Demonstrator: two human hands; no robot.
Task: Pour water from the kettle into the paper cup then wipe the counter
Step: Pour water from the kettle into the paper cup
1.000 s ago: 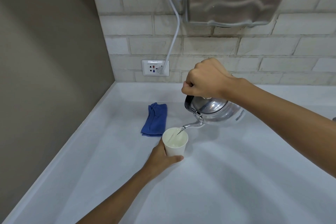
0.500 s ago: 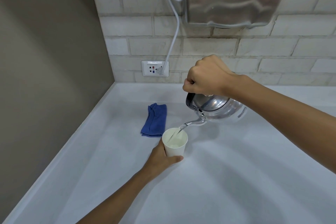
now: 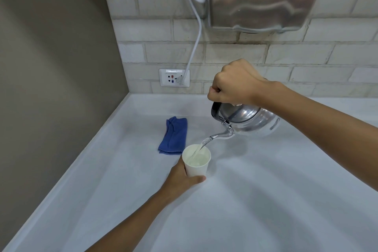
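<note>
**Pour under way — overfill and tip risks**

My right hand (image 3: 233,83) is fisted tight round the dark handle of the kettle (image 3: 248,120), holding it tilted in the air with the spout down-left. A thin stream of water (image 3: 201,145) runs from the spout tip into the paper cup (image 3: 196,160). My left hand (image 3: 181,178) wraps the cup's near side low down, thumb across the front, steadying it upright on the counter (image 3: 266,200).

Risks as I judge them: water already shows partway up the cup, so a late stop means overflow. The stream enters near the far rim; a small wobble of the kettle puts it outside. Squeezing the thin paper wall could buckle it.

Blue cloth (image 3: 173,135) lies folded just behind the cup, dry so far by the look of it, ready for the wipe.
</note>
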